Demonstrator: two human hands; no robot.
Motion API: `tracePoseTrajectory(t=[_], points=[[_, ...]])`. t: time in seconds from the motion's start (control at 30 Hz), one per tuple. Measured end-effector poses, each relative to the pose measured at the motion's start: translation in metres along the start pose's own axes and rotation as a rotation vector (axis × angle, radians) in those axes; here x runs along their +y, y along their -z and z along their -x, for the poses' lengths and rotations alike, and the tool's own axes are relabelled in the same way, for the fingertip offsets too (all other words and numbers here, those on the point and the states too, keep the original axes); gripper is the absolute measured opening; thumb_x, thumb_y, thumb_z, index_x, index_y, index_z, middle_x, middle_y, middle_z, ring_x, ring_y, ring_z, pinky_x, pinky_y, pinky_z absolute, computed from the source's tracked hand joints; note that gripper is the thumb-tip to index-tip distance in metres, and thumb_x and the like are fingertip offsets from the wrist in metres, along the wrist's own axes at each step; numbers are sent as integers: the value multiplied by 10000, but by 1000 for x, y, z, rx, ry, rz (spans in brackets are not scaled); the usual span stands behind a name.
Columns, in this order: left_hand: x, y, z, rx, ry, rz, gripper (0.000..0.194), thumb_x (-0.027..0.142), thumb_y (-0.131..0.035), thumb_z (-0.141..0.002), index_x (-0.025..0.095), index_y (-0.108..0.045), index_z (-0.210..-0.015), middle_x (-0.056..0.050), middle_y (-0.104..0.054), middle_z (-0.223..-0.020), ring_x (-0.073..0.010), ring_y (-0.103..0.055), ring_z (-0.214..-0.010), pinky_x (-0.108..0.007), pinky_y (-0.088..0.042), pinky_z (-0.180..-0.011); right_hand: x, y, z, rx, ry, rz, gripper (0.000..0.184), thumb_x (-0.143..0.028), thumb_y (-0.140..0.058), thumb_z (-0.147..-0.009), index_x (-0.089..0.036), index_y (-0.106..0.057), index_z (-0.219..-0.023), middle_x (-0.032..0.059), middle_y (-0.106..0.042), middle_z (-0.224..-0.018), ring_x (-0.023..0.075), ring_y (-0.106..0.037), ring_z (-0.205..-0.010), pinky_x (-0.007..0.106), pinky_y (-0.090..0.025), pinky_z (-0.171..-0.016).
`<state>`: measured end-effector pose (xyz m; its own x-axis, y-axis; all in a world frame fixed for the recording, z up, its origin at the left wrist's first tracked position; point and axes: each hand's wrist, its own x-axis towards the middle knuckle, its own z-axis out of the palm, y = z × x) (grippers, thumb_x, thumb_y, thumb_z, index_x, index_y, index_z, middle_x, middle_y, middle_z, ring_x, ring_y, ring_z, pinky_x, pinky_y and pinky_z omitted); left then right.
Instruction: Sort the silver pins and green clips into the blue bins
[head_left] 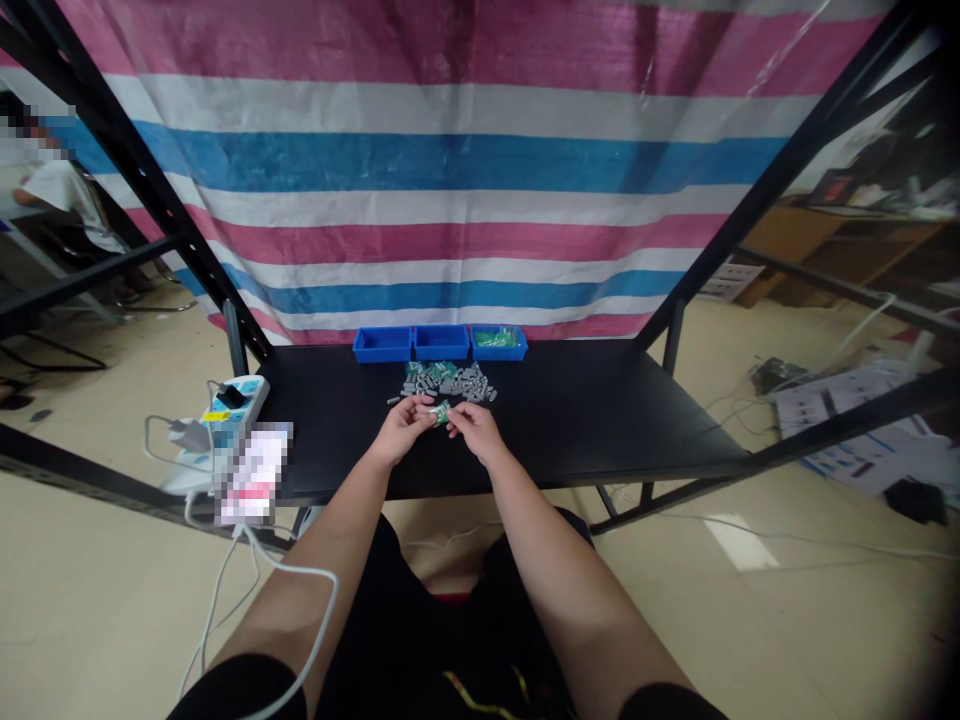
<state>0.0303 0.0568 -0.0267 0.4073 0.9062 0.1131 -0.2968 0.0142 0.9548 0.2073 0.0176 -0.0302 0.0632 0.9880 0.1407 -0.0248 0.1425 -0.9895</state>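
Black tabletop [592, 420] before us: our left hand [405, 428] and right hand [476, 432] pinch a small green circuit board [440, 411] between their fingertips, just below a loose heap of grey plastic parts [448, 382].

Left hand [403, 428] and right hand [477, 432] close together, forearms [322, 540] angled inward

The grey pieces [450, 382] look matt plastic, the blue bins [442, 343] glossy plastic
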Motion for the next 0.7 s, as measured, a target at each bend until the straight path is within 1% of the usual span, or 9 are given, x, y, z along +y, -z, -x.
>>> tracePoseTrajectory(t=[0.13,0.2,0.27,0.37,0.47,0.57,0.7], points=[[-2,-3,2,-18,-46,-81,488,339,-868,-686,138,-647,-1071,-50,-703,-920,-130,-679,-750,-320,-573,-812,-1,4,1,56,-7,-39,389,-587,-742,-739,-213,-635,-717,-19,-618,-580,147,-608,-521,291,-553,-558],[-2,-4,3,-39,-66,-142,461,344,-861,-697,134,-657,-1053,-46,-702,-873,-120,-661,-722,-288,-557,-769,-2,5,3,88,-17,-72,384,-582,-754,-727,-213,-644,-732,-29,-601,-567,143,-594,-507,292,-555,-542],[-2,-5,4,-49,-52,-189,422,374,-843,-719,129,-667,-1014,-31,-686,-771,-122,-643,-682,-267,-539,-705,-3,6,4,92,-35,-101,375,-568,-762,-726,-208,-661,-750,-30,-600,-573,137,-592,-510,289,-562,-538],[-2,-5,4,-42,-19,-217,401,427,-817,-742,131,-667,-967,-13,-656,-687,-129,-626,-637,-263,-517,-648,-4,6,4,74,-60,-123,376,-547,-784,-711,-196,-695,-812,-24,-623,-600,133,-610,-533,293,-581,-560],[-2,-4,3,-32,-44,-233,391,440,-798,-763,139,-668,-977,-19,-659,-745,-131,-628,-674,-273,-518,-689,-3,6,3,59,-77,-144,412,-526,-811,-686,-189,-715,-902,-17,-659,-651,134,-633,-562,298,-592,-581],[-3,-5,4,-25,-76,-245,367,435,-776,-790,146,-671,-991,-24,-658,-786,-138,-633,-721,-276,-515,-726,-2,9,1,10,-105,-149,381,-505,-815,-698,-177,-704,-855,-9,-673,-664,129,-646,-577,290,-590,-599],[-3,-8,5,-40,-40,-246,355,436,-765,-800,149,-667,-985,-19,-653,-746,-143,-632,-688,-277,-517,-697,-9,22,-5,-72,-171,-114,365,-487,-831,-695,-172,-675,-792,-3,-684,-673,133,-670,-604,293,-600,-626]])
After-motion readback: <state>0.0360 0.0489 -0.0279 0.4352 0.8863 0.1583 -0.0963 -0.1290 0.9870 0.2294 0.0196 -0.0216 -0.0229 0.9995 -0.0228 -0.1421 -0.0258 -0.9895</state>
